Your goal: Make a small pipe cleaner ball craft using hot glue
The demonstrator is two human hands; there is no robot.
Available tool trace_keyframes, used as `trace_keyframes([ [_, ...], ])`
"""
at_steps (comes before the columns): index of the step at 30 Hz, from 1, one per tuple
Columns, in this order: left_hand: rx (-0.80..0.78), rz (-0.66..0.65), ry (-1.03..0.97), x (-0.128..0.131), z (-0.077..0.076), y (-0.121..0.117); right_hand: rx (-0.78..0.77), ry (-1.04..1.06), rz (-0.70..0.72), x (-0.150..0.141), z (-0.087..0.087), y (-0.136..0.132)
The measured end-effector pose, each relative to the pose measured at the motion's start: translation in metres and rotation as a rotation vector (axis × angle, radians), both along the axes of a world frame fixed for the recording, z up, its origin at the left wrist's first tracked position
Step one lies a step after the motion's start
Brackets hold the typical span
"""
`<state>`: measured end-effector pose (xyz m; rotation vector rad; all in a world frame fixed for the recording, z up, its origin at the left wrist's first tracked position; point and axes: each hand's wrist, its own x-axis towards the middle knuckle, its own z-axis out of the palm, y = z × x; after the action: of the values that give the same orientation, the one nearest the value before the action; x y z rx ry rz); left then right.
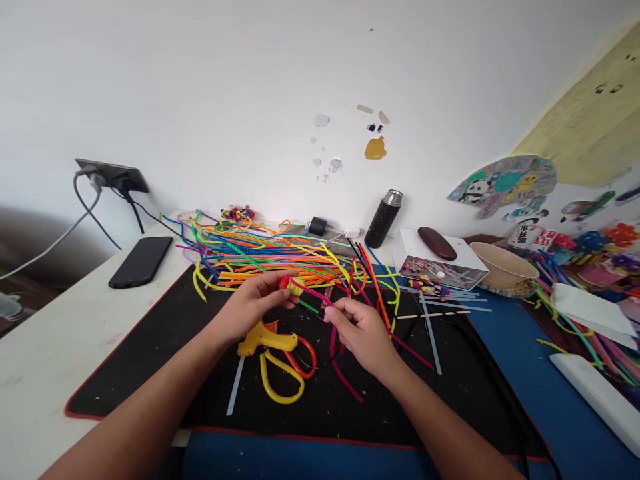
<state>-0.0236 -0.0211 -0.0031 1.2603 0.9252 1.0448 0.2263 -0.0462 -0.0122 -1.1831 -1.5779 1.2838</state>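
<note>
Between the thumb and fingers of my left hand [261,293] is a small red and yellow piece of coiled pipe cleaner [295,287]. A magenta pipe cleaner [314,293] runs from that piece to my right hand [357,328], which pinches it between thumb and fingertips. Below my left hand lies a yellow glue gun [270,341], with a translucent glue stick [235,387] by its rear end. Scissors with yellow and red handles [283,400] rest beside it, their blades hidden. Loose magenta pipe cleaners [347,382] lie near my right hand on the black mat [200,380].
A heap of colourful pipe cleaners [270,257] lies along the wall. A black phone [141,262] is at the left. At the back right stand a black bottle [384,219], a white box [445,260] and a beige bowl [505,260]. Several glue sticks [431,333] lie right of the hands.
</note>
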Motion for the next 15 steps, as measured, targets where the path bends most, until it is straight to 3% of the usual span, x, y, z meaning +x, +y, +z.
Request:
trace_keyframes([
  [7, -0.007, -0.135, 0.096, 0.006, -0.004, -0.006, -0.098, 0.271, -0.191, 0.013, 0.001, 0.008],
  [15, -0.073, -0.260, 0.170, 0.006, 0.003, -0.011, -0.096, 0.314, -0.270, 0.021, -0.008, 0.012],
])
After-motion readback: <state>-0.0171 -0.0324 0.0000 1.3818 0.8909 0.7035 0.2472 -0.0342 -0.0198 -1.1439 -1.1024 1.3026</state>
